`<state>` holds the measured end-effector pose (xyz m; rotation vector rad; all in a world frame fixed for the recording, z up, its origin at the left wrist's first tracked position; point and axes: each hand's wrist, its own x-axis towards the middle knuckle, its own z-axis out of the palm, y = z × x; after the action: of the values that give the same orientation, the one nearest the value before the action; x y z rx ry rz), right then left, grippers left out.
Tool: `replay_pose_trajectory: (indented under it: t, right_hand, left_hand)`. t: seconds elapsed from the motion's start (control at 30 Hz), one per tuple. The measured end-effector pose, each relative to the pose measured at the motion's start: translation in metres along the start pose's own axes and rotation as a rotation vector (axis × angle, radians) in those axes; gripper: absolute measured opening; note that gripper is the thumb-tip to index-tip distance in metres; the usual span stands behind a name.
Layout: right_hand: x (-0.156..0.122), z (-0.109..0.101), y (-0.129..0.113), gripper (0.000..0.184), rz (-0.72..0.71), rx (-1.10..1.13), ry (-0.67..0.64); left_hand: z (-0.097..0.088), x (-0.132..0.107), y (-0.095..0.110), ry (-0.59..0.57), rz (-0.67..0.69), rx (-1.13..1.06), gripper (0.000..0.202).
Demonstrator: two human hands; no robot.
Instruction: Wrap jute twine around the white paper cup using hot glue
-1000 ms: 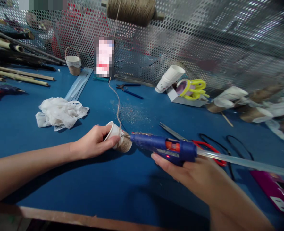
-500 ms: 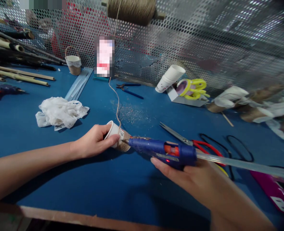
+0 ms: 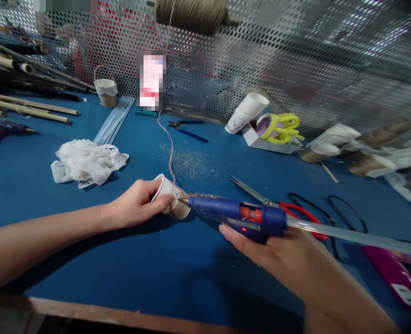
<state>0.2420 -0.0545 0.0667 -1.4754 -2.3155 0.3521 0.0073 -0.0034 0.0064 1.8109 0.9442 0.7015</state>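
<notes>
My left hand [image 3: 136,204] grips a small white paper cup [image 3: 169,195] lying on its side on the blue table [image 3: 122,269]. Brown twine is wound round the cup's lower part. A strand of twine [image 3: 170,148] runs from the cup up to a big spool [image 3: 191,14] on the mesh wall. My right hand [image 3: 282,255] is closed on a blue hot glue gun [image 3: 240,215]. Its nozzle tip touches the cup where the twine wrap begins. A clear glue stick [image 3: 358,237] sticks out of the gun's back to the right.
Red-handled scissors [image 3: 278,206] and black cords [image 3: 344,213] lie behind the gun. Crumpled white plastic [image 3: 87,162] sits at the left, bamboo sticks [image 3: 28,109] and a small finished basket [image 3: 106,93] farther back. Stacked paper cups [image 3: 245,113], pliers [image 3: 186,129] and wrapped cups [image 3: 365,153] line the mesh wall.
The glue gun's nozzle dipped slightly lower along the cup, then came back up to the twine edge. My left hand and the cup have stayed in place.
</notes>
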Motion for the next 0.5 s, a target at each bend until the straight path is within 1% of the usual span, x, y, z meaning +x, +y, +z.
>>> replay_pose_trajectory:
  t: [0.1, 0.17, 0.3, 0.4, 0.5]
  right_hand:
    - [0.0009, -0.0003, 0.0006, 0.032, -0.009, -0.034, 0.013]
    - [0.0018, -0.0010, 0.0012, 0.035, -0.001, -0.061, 0.011]
    - [0.0020, -0.0020, 0.0026, 0.030, -0.027, -0.048, -0.020]
    - [0.0007, -0.0013, 0.0031, 0.024, -0.019, -0.023, -0.005]
    - [0.0001, -0.0007, 0.0026, 0.023, -0.040, -0.029, 0.004]
  left_hand:
    - [0.0004, 0.0003, 0.0002, 0.008, 0.001, 0.009, 0.026]
    - [0.0005, 0.0004, -0.0001, 0.012, -0.001, 0.018, 0.026]
    - [0.0004, 0.0003, -0.0007, 0.012, -0.006, 0.028, 0.027]
    - [0.0004, 0.0004, -0.0008, 0.009, -0.002, 0.025, 0.027]
    - [0.0004, 0.0008, -0.0007, 0.007, 0.006, 0.016, 0.027]
